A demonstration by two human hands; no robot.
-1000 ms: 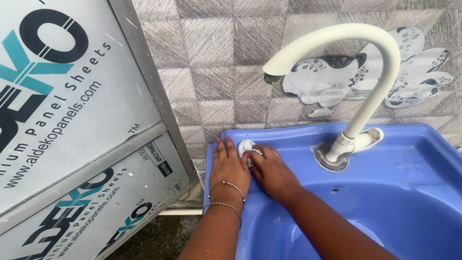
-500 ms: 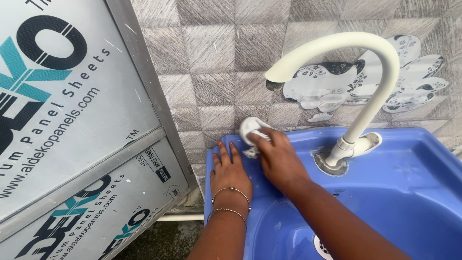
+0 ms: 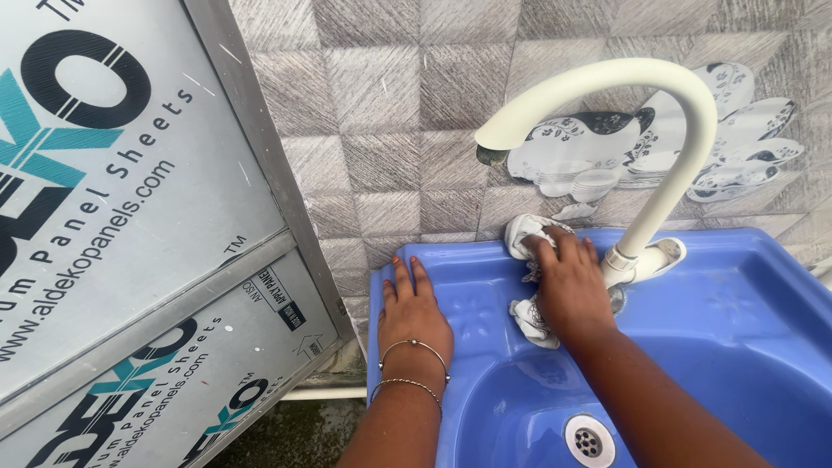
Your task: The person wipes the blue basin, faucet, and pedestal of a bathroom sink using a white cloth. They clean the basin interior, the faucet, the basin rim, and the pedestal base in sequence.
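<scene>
My right hand (image 3: pixel 568 282) presses a crumpled white cloth (image 3: pixel 530 236) onto the back rim of a blue plastic sink (image 3: pixel 745 295), right beside the base of a cream curved tap (image 3: pixel 646 95). Part of the cloth hangs out below my palm. My left hand (image 3: pixel 412 308) lies flat, fingers apart, on the sink's left rim, with two thin bangles on the wrist. It holds nothing.
A grey tiled wall (image 3: pixel 390 113) with a dish-pattern tile rises behind the sink. A large printed metal panel (image 3: pixel 130 225) leans at the left. The sink drain (image 3: pixel 589 440) shows at the bottom. A white pipe (image 3: pixel 321 393) runs below the panel.
My right hand has slid the cloth to the right along the back rim, from the left corner up to the tap base. My left hand has stayed on the rim.
</scene>
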